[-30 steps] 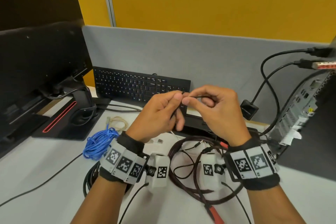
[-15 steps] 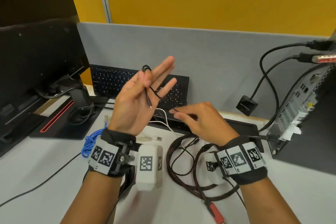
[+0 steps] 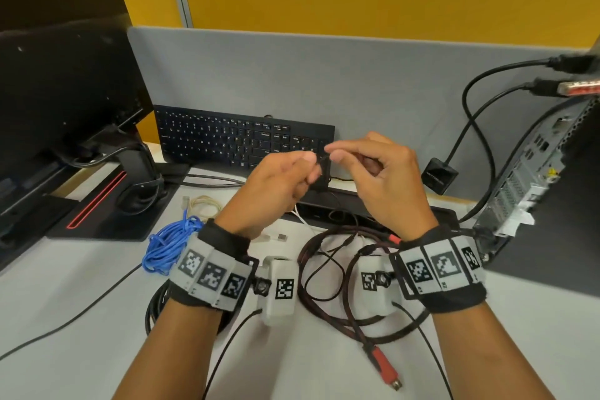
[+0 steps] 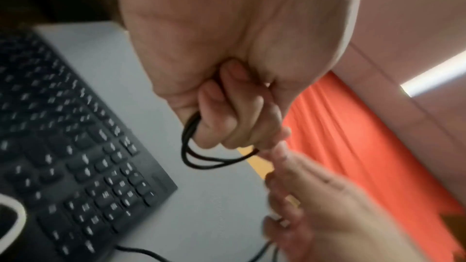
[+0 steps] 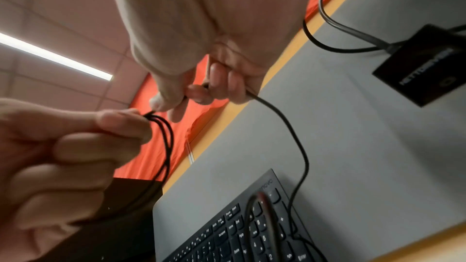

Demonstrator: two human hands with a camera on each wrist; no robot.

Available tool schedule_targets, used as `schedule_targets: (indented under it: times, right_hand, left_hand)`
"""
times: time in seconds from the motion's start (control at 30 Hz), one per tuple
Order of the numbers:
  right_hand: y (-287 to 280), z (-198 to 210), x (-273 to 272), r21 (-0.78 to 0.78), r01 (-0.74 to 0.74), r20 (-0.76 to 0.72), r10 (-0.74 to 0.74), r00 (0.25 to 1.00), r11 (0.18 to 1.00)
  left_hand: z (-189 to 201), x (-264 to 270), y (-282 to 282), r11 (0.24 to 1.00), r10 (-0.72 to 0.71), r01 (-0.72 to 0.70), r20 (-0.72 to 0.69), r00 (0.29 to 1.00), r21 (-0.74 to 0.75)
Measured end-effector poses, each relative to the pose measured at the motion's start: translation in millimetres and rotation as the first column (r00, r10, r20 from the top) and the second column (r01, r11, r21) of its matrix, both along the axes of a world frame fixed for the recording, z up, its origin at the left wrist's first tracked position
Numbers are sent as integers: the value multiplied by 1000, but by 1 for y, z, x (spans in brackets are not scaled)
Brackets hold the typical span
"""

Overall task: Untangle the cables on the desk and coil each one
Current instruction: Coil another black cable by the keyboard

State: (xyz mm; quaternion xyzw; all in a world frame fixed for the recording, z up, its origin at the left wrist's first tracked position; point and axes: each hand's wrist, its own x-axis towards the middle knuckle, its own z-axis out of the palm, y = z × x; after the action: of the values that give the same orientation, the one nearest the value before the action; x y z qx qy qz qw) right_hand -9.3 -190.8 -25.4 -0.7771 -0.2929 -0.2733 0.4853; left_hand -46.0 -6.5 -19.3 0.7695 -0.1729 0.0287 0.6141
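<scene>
Both hands are raised above the desk and meet in front of the keyboard. My left hand [image 3: 292,178] is curled round small loops of a thin black cable [image 4: 201,158], pinching them at the top. My right hand [image 3: 363,169] pinches the same thin black cable [image 5: 285,119] between thumb and fingers; its free length hangs down toward the keyboard. On the desk below lie a braided dark red cable [image 3: 328,299] with a red plug [image 3: 384,367], a blue cable bundle [image 3: 165,245], a beige cable [image 3: 204,204], a white cable [image 3: 302,221] and a black cable coil [image 3: 154,308].
A black keyboard [image 3: 240,140] leans against the grey partition [image 3: 324,81]. A monitor [image 3: 61,91] on its stand [image 3: 113,204] fills the left. A computer case [image 3: 535,178] with plugged cables stands at the right, with a small black adapter [image 3: 438,175] beside it.
The left hand, raised open with the cable looped on its fingers half a second ago, has come down and curled round the loops. The right hand has risen to meet it.
</scene>
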Motion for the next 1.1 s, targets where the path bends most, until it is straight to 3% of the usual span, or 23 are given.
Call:
schedule_targets:
  times: [0.07,0.13,0.27,0.3,0.33,0.4,0.47,0.5,0.57,0.67,0.77,0.87,0.93,1.0,1.07,1.1]
  right_hand:
    - [0,-6,6,12,44,-41,-43,998,999]
    - [4,-12,8,-58,29,-112,-35,993,998]
    - [14,-19,5,-336,-143,-185,84,979,931]
    - [16,-19,3,-392,-195,-185,131,974,899]
    - [18,-18,1,-442,-241,-195,169,966,864]
    - [19,-13,-3,-529,-279,-205,198,959,801]
    - [16,-5,-6,-558,-261,-175,196,965,787]
    - [13,-1,-7,-538,-237,-141,191,971,809]
    - [4,8,-9,-432,-158,-47,153,987,888]
    - [-8,15,-9,-233,-74,7,78,997,970]
    - [-12,12,-6,-191,-47,-31,42,999,980]
    - [-16,5,2,-136,24,-6,-25,1000,990]
    - [-16,1,5,-154,60,3,-61,998,986]
    - [-11,-3,3,-211,8,-30,-15,999,977]
    - [-2,-8,0,-321,-84,-95,56,994,943]
    - [3,-10,-2,-403,-122,-127,77,989,907]
  left_hand:
    - [4,-1,4,948,-121,87,-93,988,-305]
    - [7,-2,6,830,-200,125,-81,976,-543]
    - [7,1,2,597,-153,143,63,986,-789]
    - [6,3,1,590,-119,150,98,988,-793]
    - [4,4,0,635,-73,145,127,989,-759]
    - [-1,6,-2,807,42,70,175,984,-586]
    - [-7,7,-2,960,187,-114,284,940,-255]
    - [-8,6,-2,974,224,-217,355,907,-59]
    - [-12,6,-3,918,211,-326,419,883,225]
    - [-15,3,-8,925,117,-203,269,956,320]
    - [-12,0,-12,986,-53,45,48,997,159]
    - [-5,0,-8,978,-153,148,-24,988,-147]
    - [1,-1,-3,893,-195,181,8,981,-412]
    - [4,-1,0,727,-237,224,69,969,-649]
    - [4,2,0,560,-244,262,146,959,-786]
    - [4,3,0,524,-219,266,174,960,-810]
